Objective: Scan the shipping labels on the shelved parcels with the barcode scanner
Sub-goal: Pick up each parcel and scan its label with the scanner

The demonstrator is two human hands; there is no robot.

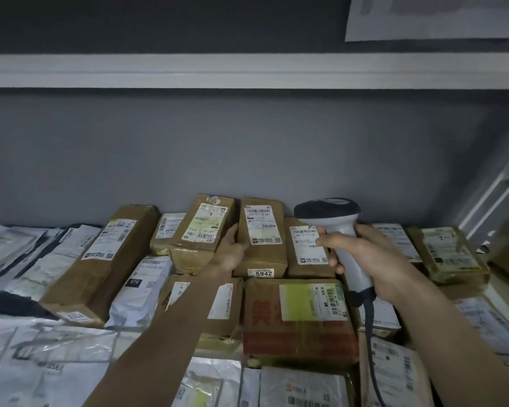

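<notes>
My right hand [365,257] grips the handle of a white barcode scanner [335,221] with a dark head, held upright over the back row of parcels. Its cable hangs down to the lower right. My left hand [232,249] holds the left side of an upright brown parcel [262,257] marked 5942, whose white shipping label [262,224] faces me. Just right of it stands another brown parcel with a label [307,245], directly beside the scanner's head. A taller taped box [200,230] leans to the left of my left hand.
Brown boxes and grey plastic mailers crowd the whole shelf surface. A long box [100,265] lies at the left, a red-printed box [300,321] in front. A grey wall rises behind, a white shelf board [247,70] overhead, a white rack frame [494,195] at right.
</notes>
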